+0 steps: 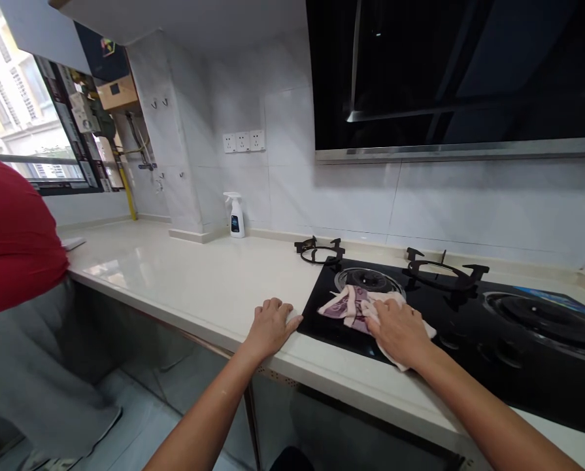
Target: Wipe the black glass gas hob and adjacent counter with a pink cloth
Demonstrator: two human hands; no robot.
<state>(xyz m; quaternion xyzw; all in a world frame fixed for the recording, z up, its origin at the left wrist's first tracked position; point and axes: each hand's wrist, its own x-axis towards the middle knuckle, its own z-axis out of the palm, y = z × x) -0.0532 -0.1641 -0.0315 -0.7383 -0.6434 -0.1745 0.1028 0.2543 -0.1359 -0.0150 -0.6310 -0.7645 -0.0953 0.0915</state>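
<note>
My right hand (400,330) presses a purple-and-white cloth (348,307) onto the black glass cooktop (321,322), just in front of its left burner (369,280). The cloth is bunched under my palm and fingers. On the white countertop (199,275), my left hand (271,324) rests beside the cooktop's front left corner, fingers bent over the surface and thumb apart. A small white patch shows between that thumb and the fingers; what it is I cannot make out.
Two black pan supports (320,251) lie off the burners, towards the wall. A white spray bottle (236,216) stands against the wall. Above the cooktop hangs a dark range hood (449,78). At the left, a person in a red top (17,235) stands by the counter.
</note>
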